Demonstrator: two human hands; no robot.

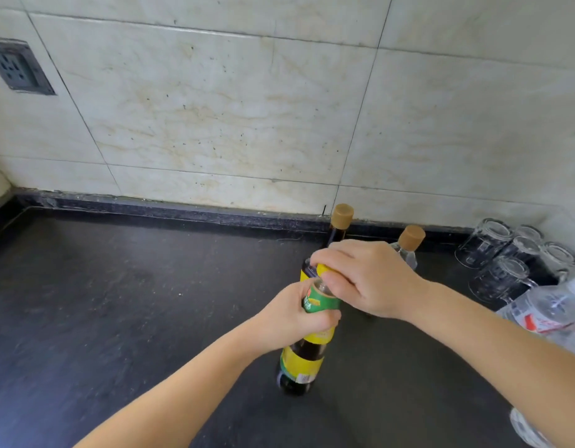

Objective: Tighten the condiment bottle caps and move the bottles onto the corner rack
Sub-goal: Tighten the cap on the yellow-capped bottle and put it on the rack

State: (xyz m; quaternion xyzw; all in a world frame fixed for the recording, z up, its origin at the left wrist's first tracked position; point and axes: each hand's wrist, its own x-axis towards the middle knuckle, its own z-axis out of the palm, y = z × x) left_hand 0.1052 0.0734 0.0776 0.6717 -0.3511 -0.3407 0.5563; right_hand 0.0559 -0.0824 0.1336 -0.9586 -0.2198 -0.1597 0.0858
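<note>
A dark condiment bottle point(304, 360) with yellow and green labels stands upright on the black counter point(134, 302). My left hand point(292, 318) is wrapped around its upper body. My right hand point(360, 279) closes over its top, covering the yellow cap point(323, 269), of which only a sliver shows. Behind my hands stand two more bottles with tan caps: a dark bottle point(341, 221) and a clear bottle point(409, 244), both partly hidden. No corner rack is in view.
Several upturned drinking glasses point(506, 253) cluster at the back right. A clear plastic water bottle point(551, 315) lies at the right edge. The tiled wall point(215, 108) carries a socket point(18, 67) at upper left.
</note>
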